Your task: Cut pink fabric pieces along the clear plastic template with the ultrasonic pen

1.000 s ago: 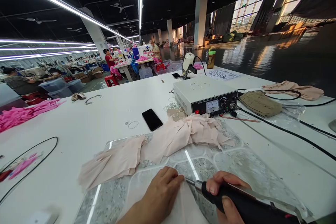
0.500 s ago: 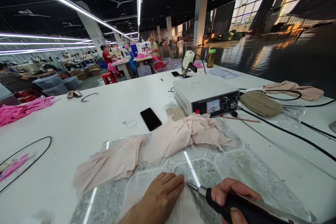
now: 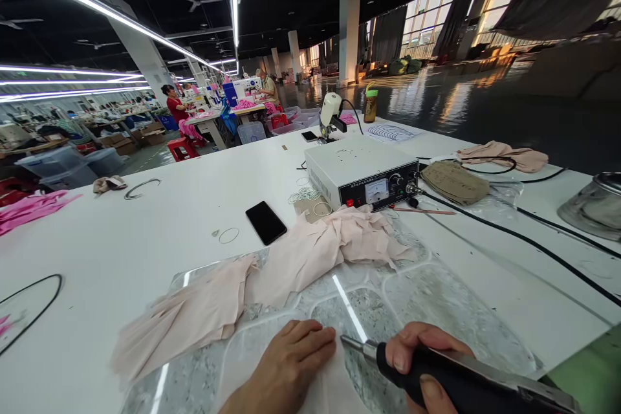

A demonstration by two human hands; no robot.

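My left hand (image 3: 294, 362) lies flat, fingers stretched out together, on a thin pale fabric piece (image 3: 334, 394) at the bottom centre. Under the fabric is a clear-topped, marble-patterned board (image 3: 456, 310). My right hand (image 3: 427, 356) is wrapped round the black handle of a handheld ultrasonic cutter (image 3: 466, 378). Its narrow metal tip points left, just beside my left fingertips at the fabric's edge. Beyond both hands, loose heaps of pale pink fabric pieces (image 3: 315, 246) lie across the board's far side.
A control box (image 3: 361, 165) with a dial and a black cable stands behind the fabric. A phone (image 3: 266, 222) lies left of it. Farther back are a white-headed device (image 3: 331, 113) and a bottle (image 3: 370, 105). A glass jar (image 3: 594, 207) stands at right. People sit at sewing machines beyond.
The view has turned slightly right, so the scene shifts left and the jar shows more fully. Both hands and the cutter keep nearly the same place on the fabric.
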